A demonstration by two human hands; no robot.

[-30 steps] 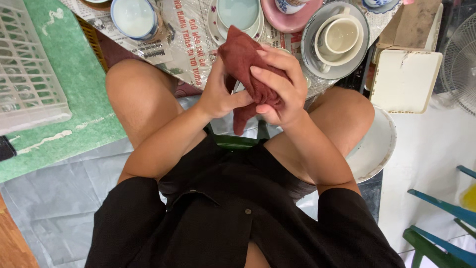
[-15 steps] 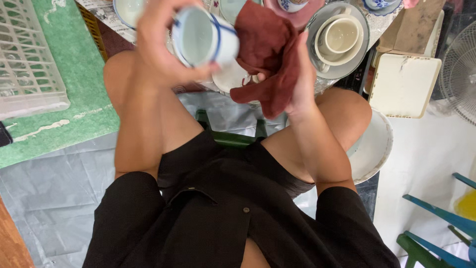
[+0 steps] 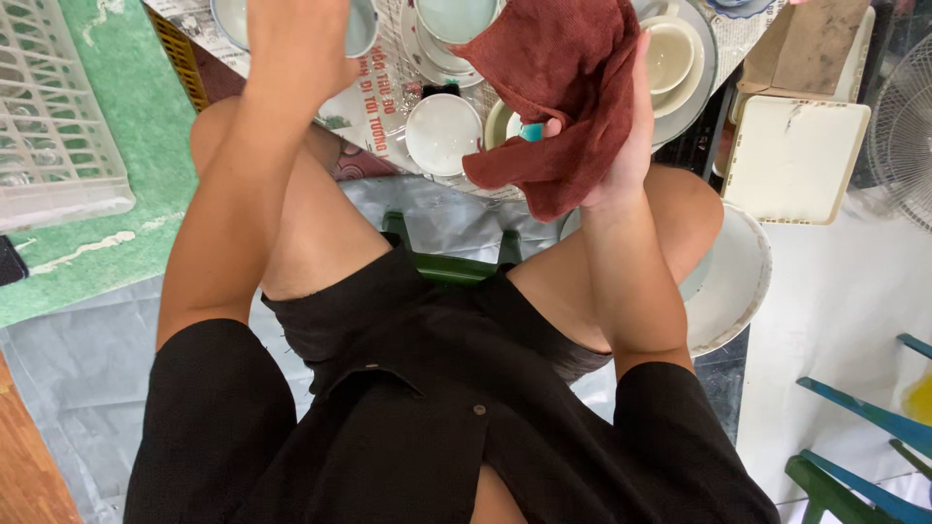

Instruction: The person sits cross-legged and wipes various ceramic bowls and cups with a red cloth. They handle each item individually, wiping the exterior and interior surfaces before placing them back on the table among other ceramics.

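Your left hand (image 3: 296, 39) extends forward at the top edge of view, forearm straight above your left thigh, fingers cut off by the frame. Your right hand (image 3: 621, 136) is raised, wrist upright, fingers closed in a grip.

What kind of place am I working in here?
Probably a home or small eatery's floor-level dish-drying spot: bowls and cups laid on newspaper, a white dish rack, and a red cloth in the right hand.
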